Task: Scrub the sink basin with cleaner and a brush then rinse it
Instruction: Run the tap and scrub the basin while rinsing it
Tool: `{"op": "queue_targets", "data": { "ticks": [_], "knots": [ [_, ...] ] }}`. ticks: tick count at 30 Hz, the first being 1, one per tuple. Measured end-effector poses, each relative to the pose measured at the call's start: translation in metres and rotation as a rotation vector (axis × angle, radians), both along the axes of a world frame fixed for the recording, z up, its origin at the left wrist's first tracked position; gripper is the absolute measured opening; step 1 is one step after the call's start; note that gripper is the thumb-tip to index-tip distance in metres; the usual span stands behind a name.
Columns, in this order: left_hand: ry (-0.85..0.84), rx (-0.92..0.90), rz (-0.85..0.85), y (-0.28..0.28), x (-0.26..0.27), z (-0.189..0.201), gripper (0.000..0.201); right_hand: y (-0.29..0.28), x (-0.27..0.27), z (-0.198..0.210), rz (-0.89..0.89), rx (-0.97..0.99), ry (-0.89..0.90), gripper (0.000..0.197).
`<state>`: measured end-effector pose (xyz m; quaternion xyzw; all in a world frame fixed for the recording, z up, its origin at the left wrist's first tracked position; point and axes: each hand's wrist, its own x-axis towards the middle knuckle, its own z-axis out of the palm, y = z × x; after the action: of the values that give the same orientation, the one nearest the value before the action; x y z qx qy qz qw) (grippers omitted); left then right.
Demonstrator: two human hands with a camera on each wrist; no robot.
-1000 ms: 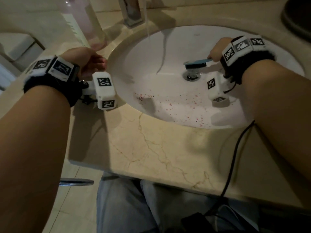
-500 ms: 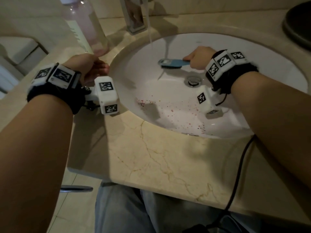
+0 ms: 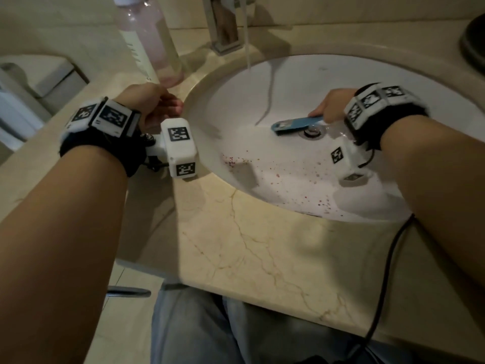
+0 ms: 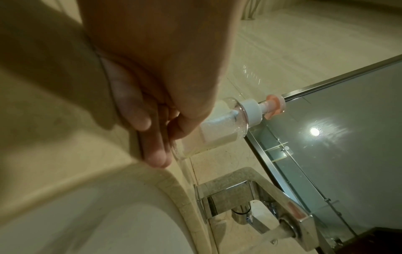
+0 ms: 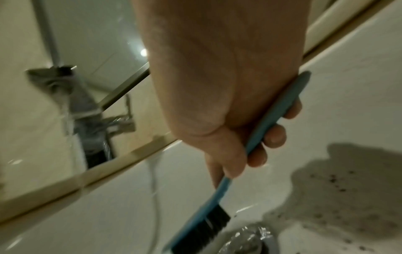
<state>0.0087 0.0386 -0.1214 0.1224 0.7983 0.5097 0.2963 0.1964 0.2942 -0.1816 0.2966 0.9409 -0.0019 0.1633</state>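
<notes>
The white sink basin (image 3: 341, 82) carries red specks (image 3: 288, 177) on its near slope. Water runs from the faucet (image 3: 225, 30) in a thin stream (image 3: 248, 48). My right hand (image 3: 333, 106) grips the handle of a blue brush (image 3: 296, 124), whose black bristles (image 5: 202, 228) point down just left of the metal drain (image 3: 313, 131). My left hand (image 3: 157, 106) rests on the counter at the basin's left rim with relaxed fingers (image 4: 156, 158), holding nothing. A clear pump bottle with pink liquid (image 3: 149, 40) stands behind it.
The beige marble counter (image 3: 262, 253) surrounds the basin. A black cable (image 3: 388, 258) hangs over its front right edge. A dark round object (image 3: 475, 40) sits at the far right. A mirror (image 4: 348, 137) rises behind the faucet (image 4: 261, 206).
The right hand swept the brush left and back toward the water stream, then drew it back beside the drain. The left hand stayed on the counter.
</notes>
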Motion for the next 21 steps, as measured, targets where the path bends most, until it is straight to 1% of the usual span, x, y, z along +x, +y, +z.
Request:
{"op": "queue_targets", "data": {
  "ticks": [2, 3, 6, 8, 9, 10, 12, 13, 16, 18, 19, 21],
  "knots": [
    [0.01, -0.01, 0.022, 0.0, -0.002, -0.001, 0.032, 0.018, 0.013, 0.001, -0.033, 0.132, -0.033, 0.043],
    [0.012, -0.012, 0.032, 0.0, -0.003, -0.001, 0.031, 0.02, 0.02, 0.005, -0.068, 0.153, -0.041, 0.04],
    [0.033, -0.034, 0.044, 0.0, -0.005, -0.001, 0.031, 0.024, 0.029, 0.007, -0.167, 0.188, 0.074, 0.034],
    [0.035, -0.02, 0.041, 0.0, -0.006, -0.002, 0.031, 0.026, 0.033, -0.001, -0.224, 0.254, 0.17, 0.031],
    [0.035, -0.009, 0.039, 0.0, -0.006, -0.002, 0.031, 0.026, 0.033, -0.005, -0.249, 0.272, 0.167, 0.029],
    [0.038, -0.007, 0.038, 0.0, -0.006, -0.003, 0.031, 0.029, 0.032, -0.011, -0.29, 0.254, 0.154, 0.027],
    [0.044, -0.002, 0.034, -0.001, -0.006, -0.003, 0.03, 0.027, 0.032, -0.014, -0.379, 0.126, 0.098, 0.024],
    [0.042, 0.005, 0.031, -0.001, -0.006, -0.003, 0.03, 0.023, 0.033, -0.013, -0.39, 0.077, 0.077, 0.025],
    [0.042, 0.008, 0.021, -0.002, -0.008, -0.004, 0.03, 0.018, 0.03, -0.011, -0.284, 0.131, 0.022, 0.034],
    [0.043, 0.012, 0.021, -0.003, -0.008, -0.005, 0.029, 0.007, 0.022, -0.008, -0.216, 0.113, -0.003, 0.039],
    [0.045, 0.01, 0.021, -0.003, -0.008, -0.004, 0.029, -0.001, 0.02, -0.006, -0.201, 0.07, 0.024, 0.041],
    [0.051, -0.001, 0.025, -0.003, -0.009, -0.005, 0.028, -0.01, 0.017, 0.003, -0.138, 0.02, 0.135, 0.037]
  ]
}}
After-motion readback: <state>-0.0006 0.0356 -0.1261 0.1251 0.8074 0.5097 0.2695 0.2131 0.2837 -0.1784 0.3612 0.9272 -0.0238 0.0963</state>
